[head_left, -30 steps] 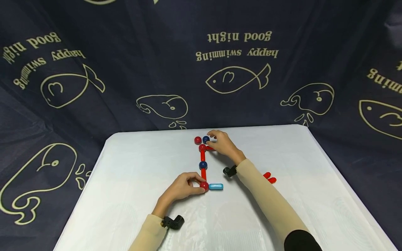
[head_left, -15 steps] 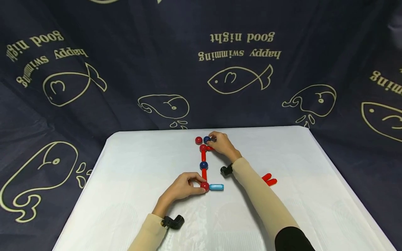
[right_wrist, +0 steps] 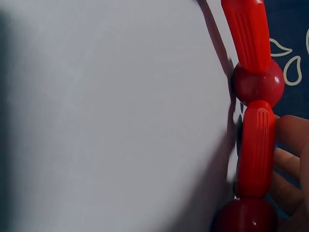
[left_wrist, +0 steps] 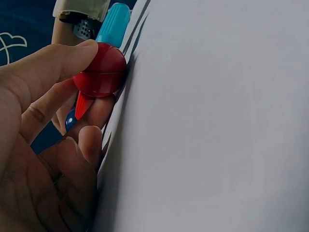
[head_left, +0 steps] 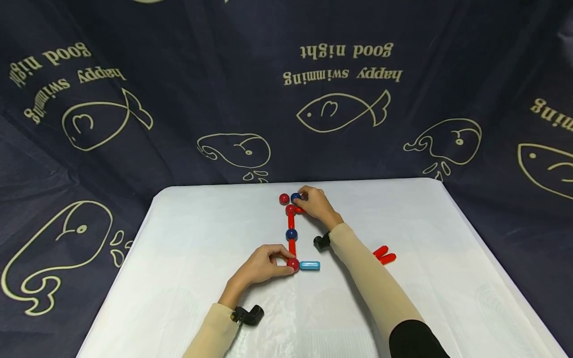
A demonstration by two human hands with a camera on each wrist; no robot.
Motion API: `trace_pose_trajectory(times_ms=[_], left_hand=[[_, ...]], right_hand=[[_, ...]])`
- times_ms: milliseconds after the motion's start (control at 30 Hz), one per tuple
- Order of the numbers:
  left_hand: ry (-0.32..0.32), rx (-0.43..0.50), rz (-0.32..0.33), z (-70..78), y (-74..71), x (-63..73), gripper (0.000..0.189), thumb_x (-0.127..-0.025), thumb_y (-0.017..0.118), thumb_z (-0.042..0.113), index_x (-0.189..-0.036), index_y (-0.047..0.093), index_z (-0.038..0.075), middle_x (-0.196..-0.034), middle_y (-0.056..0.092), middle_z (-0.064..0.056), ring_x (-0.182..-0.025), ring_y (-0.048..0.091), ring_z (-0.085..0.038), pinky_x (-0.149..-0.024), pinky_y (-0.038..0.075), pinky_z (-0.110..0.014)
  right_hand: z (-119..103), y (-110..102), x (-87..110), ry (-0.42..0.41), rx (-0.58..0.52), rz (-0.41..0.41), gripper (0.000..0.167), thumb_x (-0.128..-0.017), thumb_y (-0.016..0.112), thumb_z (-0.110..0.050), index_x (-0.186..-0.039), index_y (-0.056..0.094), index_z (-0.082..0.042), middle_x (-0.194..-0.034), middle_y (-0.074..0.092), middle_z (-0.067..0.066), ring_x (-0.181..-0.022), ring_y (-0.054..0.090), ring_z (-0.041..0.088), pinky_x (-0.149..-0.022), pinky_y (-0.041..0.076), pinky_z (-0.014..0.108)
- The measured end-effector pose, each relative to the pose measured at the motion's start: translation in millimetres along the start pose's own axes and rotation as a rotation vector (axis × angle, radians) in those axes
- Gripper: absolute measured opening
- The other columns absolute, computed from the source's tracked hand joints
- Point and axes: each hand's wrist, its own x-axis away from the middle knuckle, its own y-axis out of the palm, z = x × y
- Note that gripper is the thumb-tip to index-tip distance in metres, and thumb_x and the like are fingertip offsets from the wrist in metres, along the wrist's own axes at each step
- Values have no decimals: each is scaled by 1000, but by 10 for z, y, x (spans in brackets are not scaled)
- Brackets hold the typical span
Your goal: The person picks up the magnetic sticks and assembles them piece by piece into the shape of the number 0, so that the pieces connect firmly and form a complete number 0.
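Note:
A row of magnetic balls and rods runs up the middle of the white table in the head view. My left hand (head_left: 265, 264) pinches the red ball (head_left: 293, 264) at its near end, where a light-blue rod (head_left: 310, 265) points right. Beyond come a red rod (head_left: 292, 247), a blue ball (head_left: 291, 234), another red rod and a red corner ball (head_left: 290, 210). At the far end my right hand (head_left: 317, 203) pinches a second blue ball (head_left: 295, 197). Under that hand a red rod (right_wrist: 256, 150) joins the corner ball to a further red ball (right_wrist: 246, 216).
A loose red ball (head_left: 284, 199) sits left of the far blue ball. Two red rods (head_left: 384, 254) lie right of the row, partly behind the right forearm. The white table (head_left: 215, 223) ends at a dark curtain (head_left: 241, 99) with fish drawings.
My right thumb and fingers have closed in on the far blue ball, and the right forearm has shifted slightly left. The left hand keeps its hold on the near red ball.

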Motion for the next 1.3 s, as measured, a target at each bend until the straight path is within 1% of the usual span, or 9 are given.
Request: trace_pose_trajectory(times_ms=[233,500,600,767,900,1067,1300], left_hand=[[-4,3,2,12,2,4,19,-84,86,31,-102,78,31,-94,73,12,-60,49,-7,-55,41,-23],[-10,3,6,22,-1,0,19,-84,86,32,-101,78,31,-95,73,11,-62,50,-9,-55,41,-23],[-7,-1,5,19,0,-2,19,-84,87,32,-101,78,30,-95,73,10,-62,50,-10,-55,41,-23],[-7,4,2,20,1,-5,20,-83,87,32,-101,78,30,-95,74,10,-62,50,-9,-55,41,-23],[-8,2,2,14,7,-7,20,-84,87,33,-102,78,30,-96,74,10,-61,49,-8,-54,40,-22],[-10,2,-2,12,10,-12,21,-83,87,33,-102,77,31,-95,74,13,-61,49,-8,-54,39,-21],[-13,-13,-1,5,12,-14,21,-84,87,32,-102,78,33,-94,73,14,-60,48,-8,-54,38,-21]], right_hand=[[26,6,2,17,-6,12,33,-95,74,-23,-121,70,-3,-104,71,13,-94,63,25,-88,54,40],[45,-60,30,13,-26,16,32,-95,74,-21,-121,70,-3,-105,71,14,-96,65,26,-89,55,40],[54,-105,61,9,-47,37,31,-95,74,-20,-120,70,-2,-106,72,15,-99,67,27,-91,56,42],[62,-163,111,21,-95,74,32,-95,73,-21,-120,70,-2,-108,73,16,-100,69,28,-89,57,42],[56,-203,171,30,-123,85,33,-95,73,-24,-122,69,-4,-111,73,15,-104,68,29,-91,57,42],[64,-262,291,40,-139,101,34,-95,73,-26,-122,69,-5,-113,73,15,-109,67,31,-94,57,45],[118,-329,477,21,-160,136,33,-94,73,-24,-121,70,-6,-113,74,15,-112,68,36,-96,56,49]])
